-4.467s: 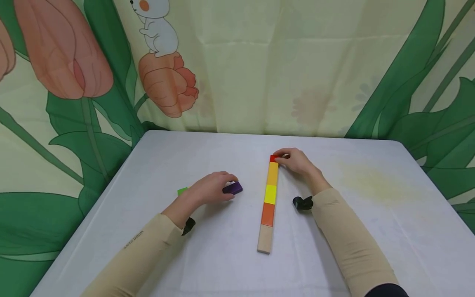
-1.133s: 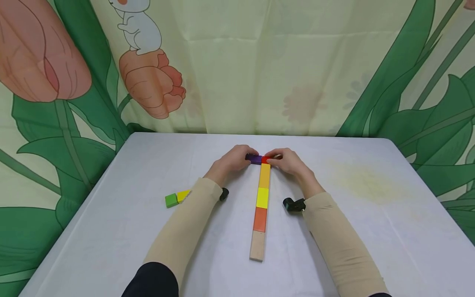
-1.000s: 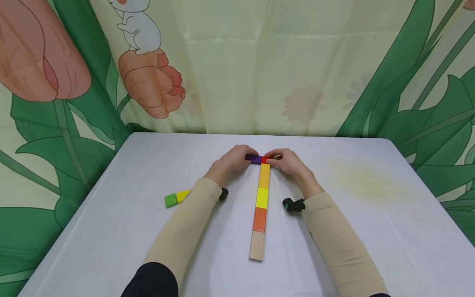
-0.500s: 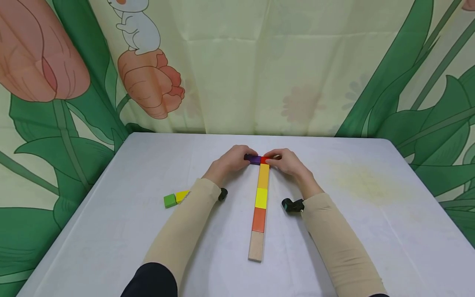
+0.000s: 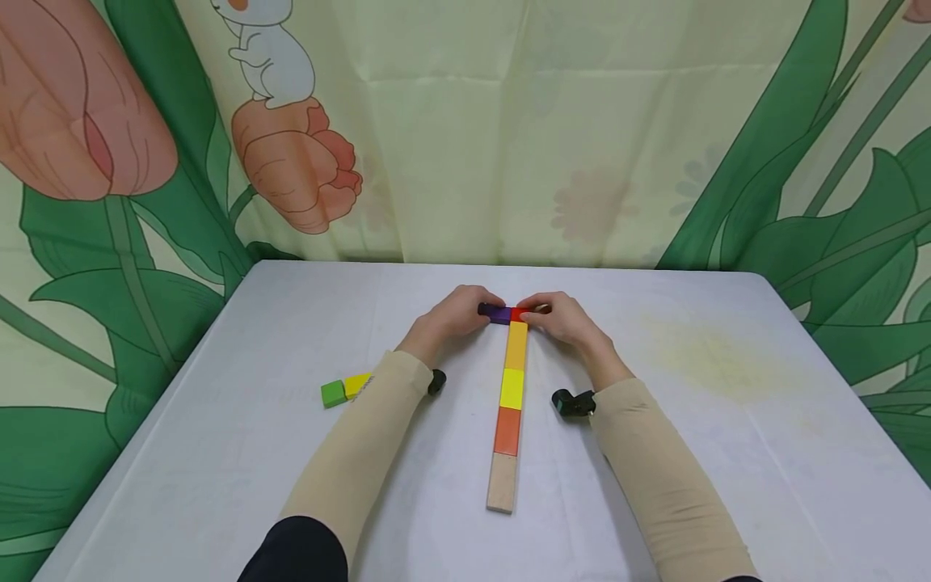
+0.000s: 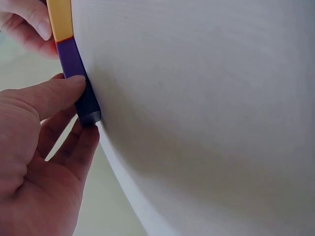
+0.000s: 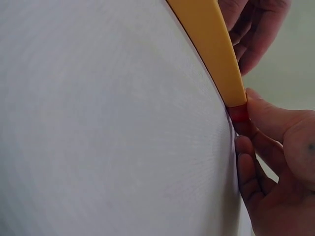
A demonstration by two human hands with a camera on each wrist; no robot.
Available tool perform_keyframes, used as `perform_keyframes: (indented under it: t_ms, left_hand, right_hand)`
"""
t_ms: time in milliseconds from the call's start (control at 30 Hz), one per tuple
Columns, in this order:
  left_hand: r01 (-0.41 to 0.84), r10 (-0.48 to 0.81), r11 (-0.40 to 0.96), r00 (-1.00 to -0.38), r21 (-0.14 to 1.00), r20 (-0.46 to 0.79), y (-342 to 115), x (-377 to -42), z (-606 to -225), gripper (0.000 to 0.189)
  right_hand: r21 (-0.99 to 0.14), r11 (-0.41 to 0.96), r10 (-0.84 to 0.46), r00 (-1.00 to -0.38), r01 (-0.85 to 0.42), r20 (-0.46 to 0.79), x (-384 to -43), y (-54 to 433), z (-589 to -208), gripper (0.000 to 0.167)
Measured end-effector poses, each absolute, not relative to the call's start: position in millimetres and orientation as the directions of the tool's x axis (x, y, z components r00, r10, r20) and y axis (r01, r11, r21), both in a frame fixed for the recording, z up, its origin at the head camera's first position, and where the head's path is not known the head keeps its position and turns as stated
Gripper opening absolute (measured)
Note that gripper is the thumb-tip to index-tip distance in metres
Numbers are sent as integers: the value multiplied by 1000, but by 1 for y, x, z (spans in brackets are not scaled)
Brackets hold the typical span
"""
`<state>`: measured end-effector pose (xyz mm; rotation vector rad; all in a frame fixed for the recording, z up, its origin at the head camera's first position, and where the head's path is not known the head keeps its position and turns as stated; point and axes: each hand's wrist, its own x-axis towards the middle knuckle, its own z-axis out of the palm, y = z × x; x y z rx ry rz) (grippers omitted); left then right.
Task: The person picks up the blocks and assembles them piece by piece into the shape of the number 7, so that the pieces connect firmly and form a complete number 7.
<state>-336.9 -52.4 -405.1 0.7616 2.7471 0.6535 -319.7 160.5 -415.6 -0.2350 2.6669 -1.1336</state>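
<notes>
My left hand (image 5: 457,314) pinches a purple block (image 5: 498,314) between thumb and fingers. In the left wrist view the purple block (image 6: 74,61) lies flat, its inner end against the top of a row of blocks. A small red block (image 5: 517,314) heads that row, and my right hand (image 5: 566,319) holds it at its right side. The right wrist view shows the red block (image 7: 239,114) partly covered by fingers. Below it run an amber block (image 5: 516,346), a yellow block (image 5: 512,388), an orange block (image 5: 507,430) and a plain wooden block (image 5: 502,482), end to end.
A green block (image 5: 333,394) and a yellow block (image 5: 355,385) lie to the left on the white-covered table (image 5: 218,453), the yellow one partly hidden by the left sleeve (image 5: 356,453). Behind the table hangs a printed curtain (image 5: 465,162).
Since the oldest frame, my left hand has carried the purple block up and right to the red block's left side. My right hand stays at the red block. Over the last second, hardly anything moves.
</notes>
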Motion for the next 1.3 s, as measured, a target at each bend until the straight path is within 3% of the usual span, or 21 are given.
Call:
perform_keyframes:
  t_ms: [967, 1300]
  left_hand:
    - [408, 516, 761, -852, 504, -89, -59, -332, -406, 46]
    - [430, 520, 741, -853, 516, -36, -84, -321, -384, 44]
  right_hand:
    - [-700, 710, -240, -959, -70, -148, -319, 159, -417, 32]
    - [-717, 695, -243, -955, -49, -170, -320, 160, -415, 34]
